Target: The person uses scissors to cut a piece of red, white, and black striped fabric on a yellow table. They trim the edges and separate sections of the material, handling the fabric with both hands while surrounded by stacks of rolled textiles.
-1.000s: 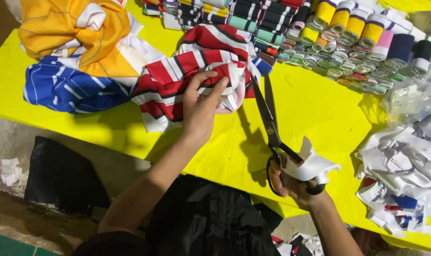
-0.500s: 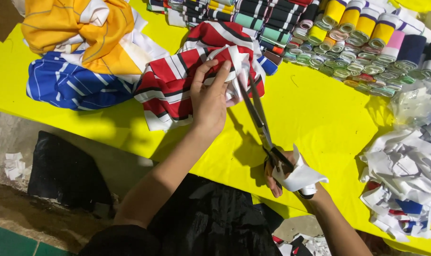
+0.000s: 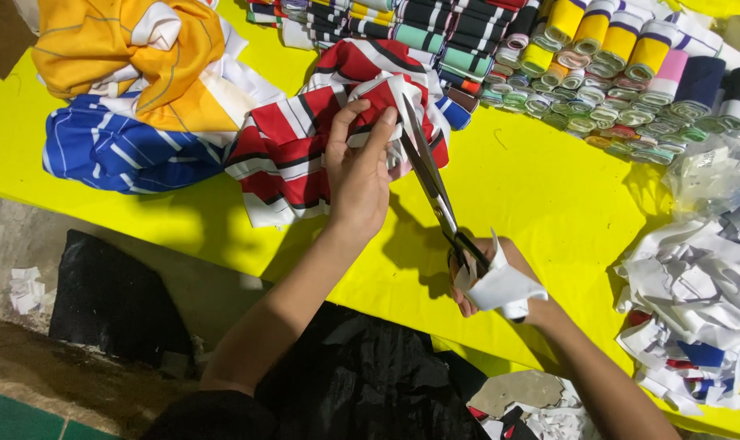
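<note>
Left hand closed on a bunched fold of the red, white and black striped fabric, fingers pinching it up off the tabletop. Right hand wrapped around the handles of long scissors, with a white cloth scrap draped over the handles and fingers; whether the grip also pins the scrap, cannot tell. Scissor blades slightly parted, tips up at the white edge of the striped fabric just beside the left fingertips. Striped fabric lies crumpled on the yellow tabletop, centre-left. Touching it on the left, a blue and white striped fabric, and above that an orange and white garment heap. Along the far edge, rows of rolled knit trim packed side by side: yellow, green, black, pink, striped, ends facing the camera. Right of them a clear plastic bag, crumpled, contents unclear. Right edge of the tabletop: pile of white cut-off scraps with bits of red and blue in it. Below the tabletop, black plastic sheet at the person's lap, another black sheet on the floor, small white scraps far left.
</note>
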